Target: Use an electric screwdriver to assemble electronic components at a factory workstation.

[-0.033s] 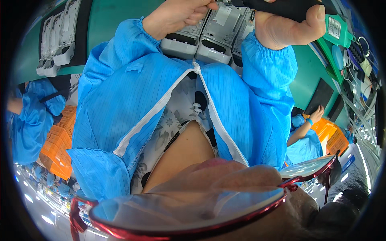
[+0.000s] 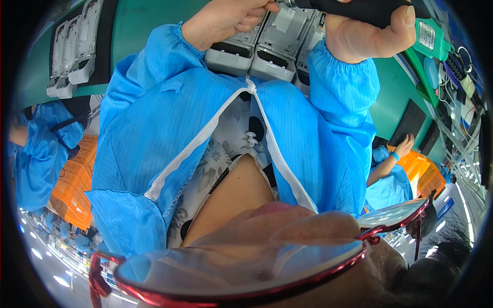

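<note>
At twelve o'clock, a row of cases [image 2: 275, 57] lay on the table [image 2: 138, 20], partly behind the left hand [image 2: 231, 20]; at one, a tool [image 2: 377, 16] was in the right hand [image 2: 370, 40]. A container [image 2: 431, 38] sat at two. Near three, a co-worker's hand [image 2: 405, 146] was just beside a board [image 2: 408, 123], above a crate [image 2: 430, 179]. Glasses [image 2: 241, 272] spanned six. At nine, another crate [image 2: 77, 179] stood beside a sleeve [image 2: 38, 154]; at ten, other cases [image 2: 82, 43] rested on a mat [image 2: 104, 41].

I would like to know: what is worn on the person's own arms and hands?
The left sleeve and right sleeve are long, loose and bright blue, with gathered cuffs at the wrists. The left hand and right hand show no gloves; the upper picture edge cuts off part of both.
</note>
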`<action>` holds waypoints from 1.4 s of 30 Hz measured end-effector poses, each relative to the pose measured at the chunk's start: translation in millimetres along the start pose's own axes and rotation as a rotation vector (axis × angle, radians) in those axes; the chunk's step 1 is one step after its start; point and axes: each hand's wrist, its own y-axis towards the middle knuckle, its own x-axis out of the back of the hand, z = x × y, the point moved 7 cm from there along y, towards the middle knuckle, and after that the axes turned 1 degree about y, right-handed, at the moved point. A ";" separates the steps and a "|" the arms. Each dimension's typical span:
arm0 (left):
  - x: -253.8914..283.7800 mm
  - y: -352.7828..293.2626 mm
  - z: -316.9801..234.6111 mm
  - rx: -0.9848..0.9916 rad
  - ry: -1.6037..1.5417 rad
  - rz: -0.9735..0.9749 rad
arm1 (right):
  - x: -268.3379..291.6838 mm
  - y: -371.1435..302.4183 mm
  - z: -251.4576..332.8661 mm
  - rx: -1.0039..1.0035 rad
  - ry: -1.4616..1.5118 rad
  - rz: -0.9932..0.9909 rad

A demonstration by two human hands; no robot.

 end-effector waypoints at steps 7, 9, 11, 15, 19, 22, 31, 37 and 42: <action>7.8 1.4 -5.2 -0.092 -0.099 0.023 | 2.6 -3.6 16.1 0.004 -0.022 -0.060; 2.0 1.5 -2.5 -0.086 -0.058 0.039 | 3.3 -8.1 18.2 -0.007 -0.030 -0.074; -5.4 2.0 -2.0 -0.086 -0.001 0.122 | 3.5 -10.9 17.0 0.018 -0.018 -0.064; -2.9 1.4 1.9 -0.038 -0.001 0.059 | 1.1 -13.2 12.1 0.005 0.010 -0.068; 0.4 3.9 8.3 -0.024 -0.109 0.142 | -4.1 -12.6 7.5 -0.014 0.032 -0.070; 0.9 4.5 9.0 0.005 -0.144 0.133 | -6.2 -12.6 5.0 -0.010 0.025 -0.048; 5.7 1.4 8.0 0.036 -0.138 0.074 | -5.1 -11.3 -1.0 0.007 0.041 0.080; 4.5 1.1 7.3 0.048 -0.138 0.081 | -3.8 -7.4 -4.5 0.043 -0.022 0.167; 9.6 1.3 10.3 0.079 -0.168 0.068 | -12.6 -12.3 -3.4 -0.049 -0.010 0.072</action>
